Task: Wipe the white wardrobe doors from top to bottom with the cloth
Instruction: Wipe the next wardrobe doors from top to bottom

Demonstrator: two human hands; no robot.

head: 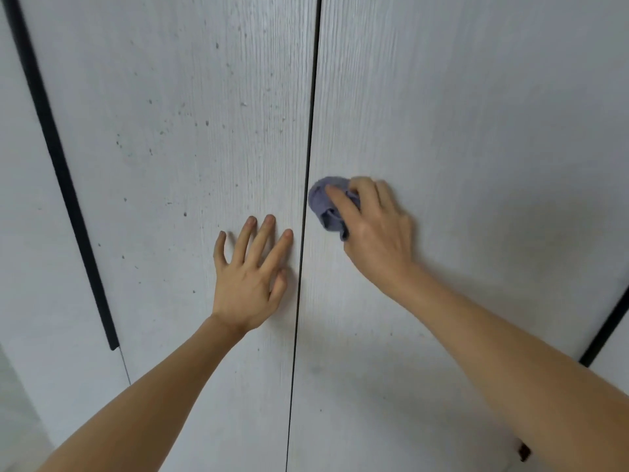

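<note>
Fingers (pixel 343 202) of right hand (pixel 377 229) curled round bunched cloth (pixel 323 202) against right door (pixel 476 131) beside seam, left hand (pixel 252 274) splayed flat on speckled left door (pixel 170 131); risk: loose wad slipping, missing strips.

Matt wood-grain doors (pixel 204 131), soft cloth (pixel 323 202)

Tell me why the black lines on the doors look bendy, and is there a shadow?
In the head view the wide lens bends the black handle strip and the gap between the doors; a soft shadow lies on the right door below the right hand holding the cloth; the left hand casts barely any; the light is even, without glare.
</note>
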